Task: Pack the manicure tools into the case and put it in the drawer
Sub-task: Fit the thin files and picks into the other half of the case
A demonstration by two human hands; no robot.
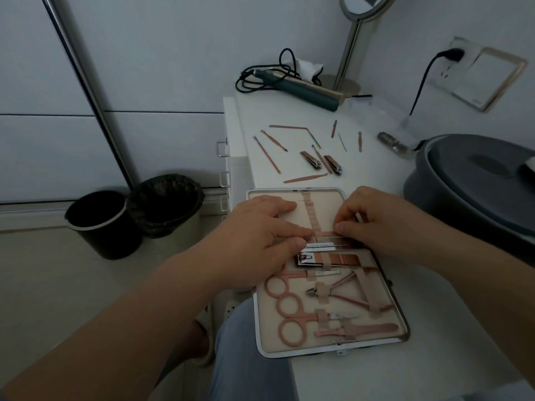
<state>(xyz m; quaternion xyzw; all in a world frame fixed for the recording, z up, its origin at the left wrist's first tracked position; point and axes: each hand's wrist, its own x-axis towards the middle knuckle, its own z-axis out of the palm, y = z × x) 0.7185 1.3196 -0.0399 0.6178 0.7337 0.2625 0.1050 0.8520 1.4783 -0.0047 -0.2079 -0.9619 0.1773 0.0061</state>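
The manicure case [404,328] lies open on the white table, its near half holding pink scissors [285,308], nippers [341,293] and a large clipper [330,259] under elastic straps. My left hand [260,238] presses on the case's middle, fingertips at the elastic strip. My right hand [385,227] pinches a thin rose-gold tool [324,234] lying across the strip. Several loose tools lie farther back: two small nail clippers [311,160] [333,164], a long file [305,178] and thin pushers [266,154].
A grey lidded basin [474,180] stands at the right. A teal hair iron [304,89] with black cord and a mirror stand [344,82] sit at the back. Drawer handles [221,149] show on the table's left side. Two black bins [107,224] stand on the floor.
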